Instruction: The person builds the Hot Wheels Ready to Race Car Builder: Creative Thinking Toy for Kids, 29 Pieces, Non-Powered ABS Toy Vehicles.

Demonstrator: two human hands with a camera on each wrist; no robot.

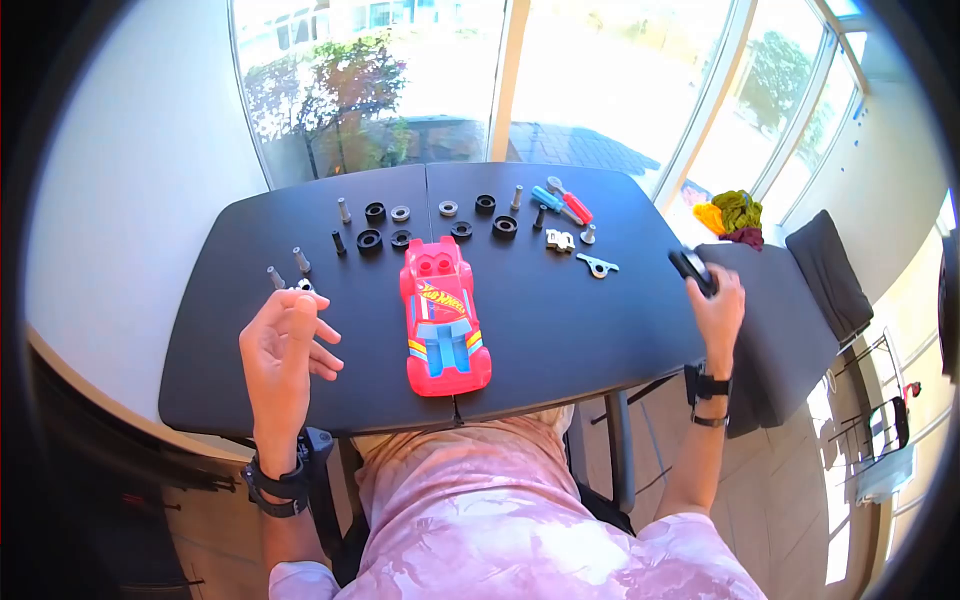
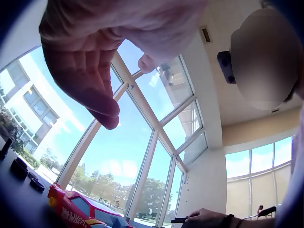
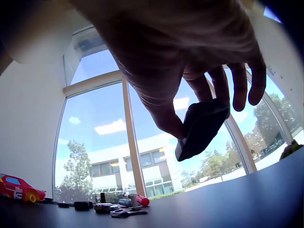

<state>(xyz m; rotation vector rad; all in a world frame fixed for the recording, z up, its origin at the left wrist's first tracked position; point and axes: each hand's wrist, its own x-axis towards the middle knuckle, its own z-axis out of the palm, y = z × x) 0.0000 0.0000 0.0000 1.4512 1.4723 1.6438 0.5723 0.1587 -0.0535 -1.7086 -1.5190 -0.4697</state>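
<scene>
My right hand (image 1: 718, 312) pinches a flat black object (image 1: 692, 271) between thumb and fingers, above the table's right edge. Its kind cannot be told; in the right wrist view it is a dark block (image 3: 202, 129) in silhouette. My left hand (image 1: 283, 350) hovers over the table's left side, fingers loosely bent and holding nothing. Just past its fingertips, partly hidden, lies a small white part (image 1: 305, 286). Between the hands sits a red toy car body (image 1: 436, 382) with a Hot Wheels sticker and a blue inset.
Across the black table (image 1: 560, 350) lie black wheels (image 1: 369, 240), grey rings (image 1: 448, 208) and several grey pegs (image 1: 344, 210). A blue-handled screwdriver (image 1: 552, 198) and a red-handled tool (image 1: 577, 207) lie at the back right, near a white bracket (image 1: 598, 265). A dark bench (image 1: 775, 330) stands right.
</scene>
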